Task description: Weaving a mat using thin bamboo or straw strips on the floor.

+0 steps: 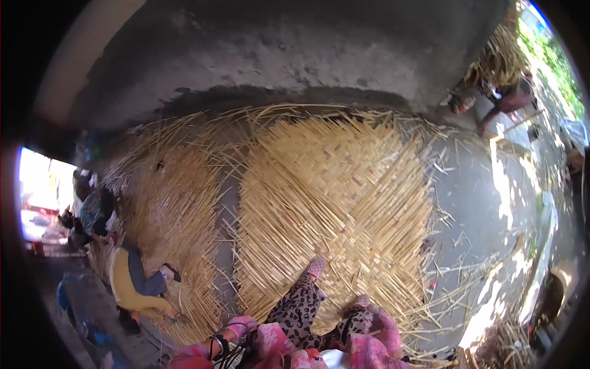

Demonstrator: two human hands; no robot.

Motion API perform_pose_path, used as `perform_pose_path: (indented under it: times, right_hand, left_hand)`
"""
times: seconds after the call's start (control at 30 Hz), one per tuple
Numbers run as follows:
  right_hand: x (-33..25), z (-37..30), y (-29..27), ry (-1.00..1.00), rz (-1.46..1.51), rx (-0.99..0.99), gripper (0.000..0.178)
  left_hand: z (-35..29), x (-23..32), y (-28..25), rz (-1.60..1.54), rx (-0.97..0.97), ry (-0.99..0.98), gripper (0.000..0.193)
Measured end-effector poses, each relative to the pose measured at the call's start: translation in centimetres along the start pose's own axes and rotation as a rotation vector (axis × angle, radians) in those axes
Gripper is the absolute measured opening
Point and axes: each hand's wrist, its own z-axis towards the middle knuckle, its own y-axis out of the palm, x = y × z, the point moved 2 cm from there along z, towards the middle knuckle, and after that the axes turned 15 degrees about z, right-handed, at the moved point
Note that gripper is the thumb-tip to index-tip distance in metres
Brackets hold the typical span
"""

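Observation:
Before me lies a big pale-yellow mat (307, 178) woven from flat split strips. Its middle shows a tight diagonal weave, while long loose strip ends fan out at the sides. My legs in spotted trousers (295, 310) reach onto its near edge, one foot in a pink patterned sock (316, 266) resting on the weave. At the lower left, beyond a dark band at my wrist, my left hand (241, 326) appears pinkish beside my knee; its fingers are too unclear to read. A pink sleeve (387, 332) shows at the lower right, but I cannot make out my right hand.
A second strip mat (175, 227) lies to the left, with a person in yellow and blue (138, 280) bent beside it. Another person (95, 209) is farther left. A dark wall (276, 55) rises behind. Loose strips litter the grey floor (467, 184); a straw bundle (501, 58) stands far right.

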Motion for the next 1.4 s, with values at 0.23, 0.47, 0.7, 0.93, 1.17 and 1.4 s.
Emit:
perform_pose_path:
  times: [0.23,0.47,0.7,0.93,1.17,1.4]
  right_hand:
    - [-2.9,-1.4,-1.4,-0.087,-0.372,-0.007,0.031]
    - [-4.3,-2.8,3.0,-0.047,-0.691,-0.211,0.03]
    - [0.4,-7.2,7.8,0.012,-0.889,-0.327,0.029]
    - [7.2,-6.9,9.3,0.103,-1.045,-0.397,0.028]
    - [8.3,-6.8,12.9,0.043,-1.074,-0.377,0.028]
    - [9.0,-7.4,14.1,0.021,-1.057,-0.346,0.027]
  left_hand:
    - [-1.6,16.8,1.7,-0.161,0.089,0.253,0.027]
    - [-7.3,21.2,4.0,-0.268,0.162,0.315,0.027]
    - [-14.7,18.1,6.5,-0.396,0.194,0.293,0.027]
    - [-14.4,17.9,3.6,-0.731,0.407,0.541,0.027]
    - [-10.5,17.2,0.3,-0.697,0.486,0.613,0.021]
    - [-13.0,15.5,-2.0,-0.455,0.345,0.616,0.025]
